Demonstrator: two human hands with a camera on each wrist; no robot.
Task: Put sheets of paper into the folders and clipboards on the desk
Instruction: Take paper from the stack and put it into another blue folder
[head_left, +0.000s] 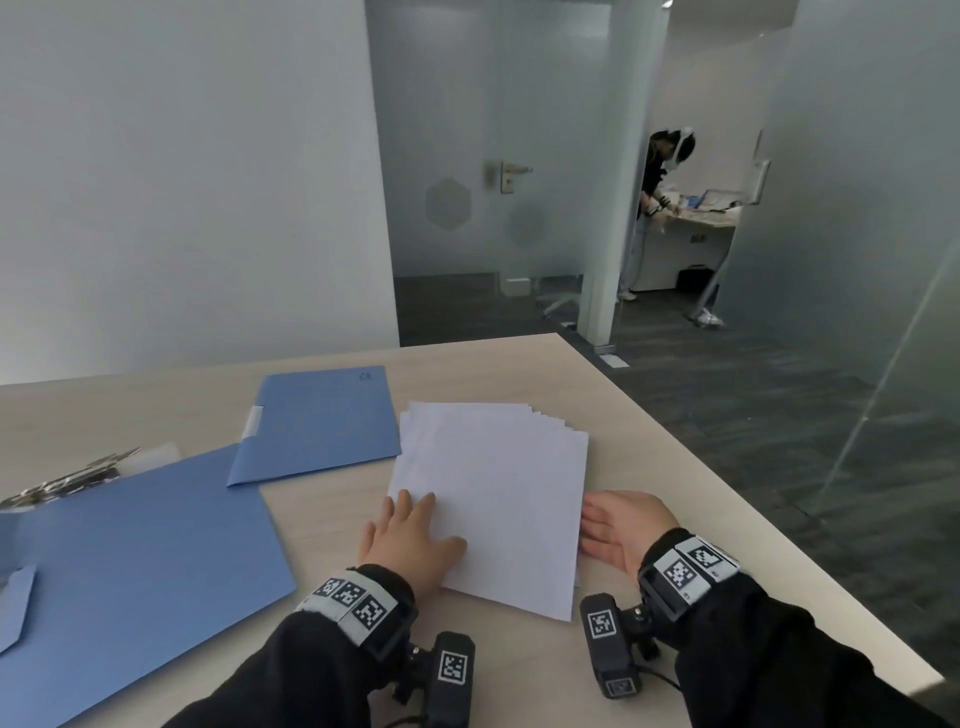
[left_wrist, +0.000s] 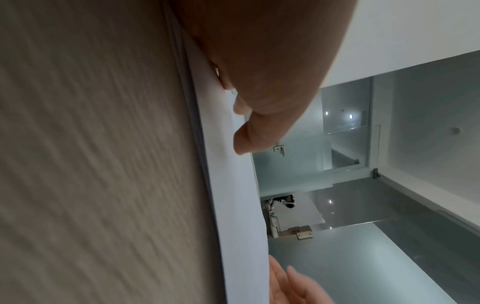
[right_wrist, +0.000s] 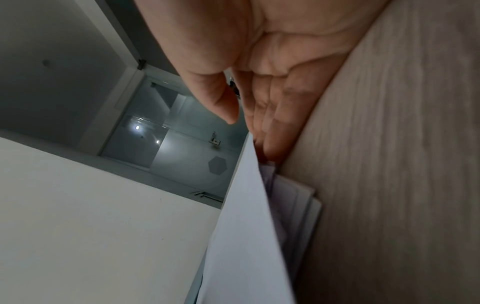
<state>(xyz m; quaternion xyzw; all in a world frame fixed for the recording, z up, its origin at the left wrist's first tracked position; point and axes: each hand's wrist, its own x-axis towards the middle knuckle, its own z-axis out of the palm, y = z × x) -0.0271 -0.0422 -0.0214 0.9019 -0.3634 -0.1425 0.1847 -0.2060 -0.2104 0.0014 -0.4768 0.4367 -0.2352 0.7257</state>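
Note:
A fanned stack of white paper (head_left: 493, 493) lies on the light wooden desk (head_left: 322, 525). My left hand (head_left: 410, 535) lies flat on the stack's near left part, fingers straight, pressing it down (left_wrist: 259, 82). My right hand (head_left: 618, 530) is at the stack's right edge, palm turned inward. In the right wrist view its straight fingers (right_wrist: 270, 123) reach under the raised edge of the top sheets (right_wrist: 246, 236), with the thumb held apart above. A large blue folder (head_left: 145, 561) lies to the left. A second blue folder (head_left: 322, 421) lies behind it.
Metal clipboard clips (head_left: 67, 480) show at the far left, partly under the large folder. The desk's right edge (head_left: 727, 499) runs diagonally close to my right arm. A wall stands behind the desk. Another person (head_left: 660, 176) works in a far room behind glass.

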